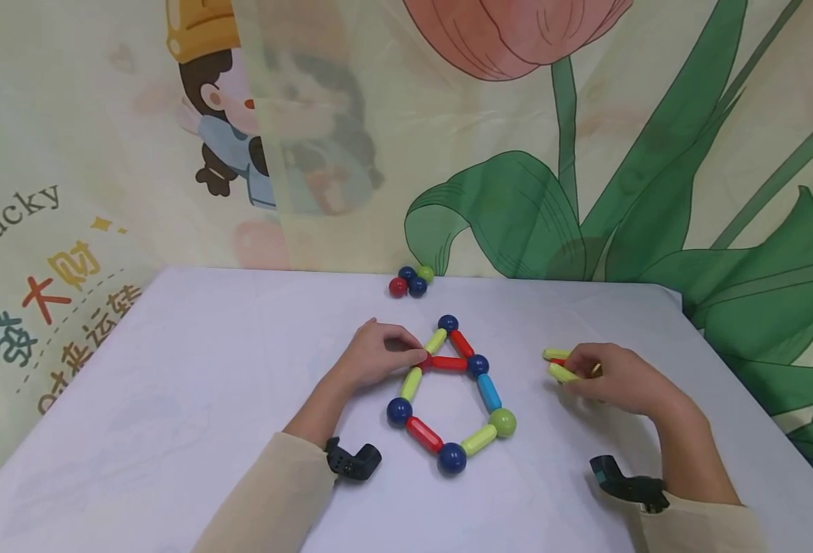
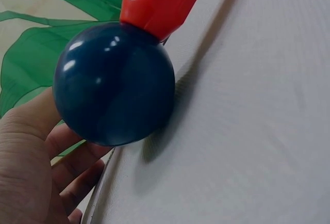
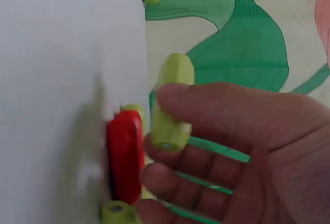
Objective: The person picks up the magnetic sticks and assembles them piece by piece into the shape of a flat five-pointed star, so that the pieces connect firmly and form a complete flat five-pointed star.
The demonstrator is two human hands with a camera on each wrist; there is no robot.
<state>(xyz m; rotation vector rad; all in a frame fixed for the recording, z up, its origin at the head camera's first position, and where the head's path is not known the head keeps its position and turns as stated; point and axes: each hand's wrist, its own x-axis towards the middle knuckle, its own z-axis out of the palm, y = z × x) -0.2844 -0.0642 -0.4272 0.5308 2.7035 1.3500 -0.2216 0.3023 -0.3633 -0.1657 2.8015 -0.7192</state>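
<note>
On the white table lies a frame of coloured magnetic rods and balls. My left hand [image 1: 379, 353] pinches the frame's left side at a red ball [image 1: 426, 359], mostly hidden by the fingertips. Close to the left wrist view, a dark blue ball [image 2: 113, 84] with a red rod [image 2: 162, 2] blocks part of that hand. To the right, my right hand [image 1: 617, 376] holds a yellow-green rod [image 3: 177, 69] between thumb and fingers, just off the table. Beside those fingers lie a red rod [image 3: 125, 157] and other yellow-green rods [image 1: 555, 354], partly hidden.
Several loose balls [image 1: 417, 287], blue, red and green, sit together at the table's back edge. A printed cloth [image 1: 337, 230] hangs behind the table [image 1: 171, 346]. The frame's near corner holds a blue ball [image 1: 452, 458], its right corner a green ball [image 1: 502, 422].
</note>
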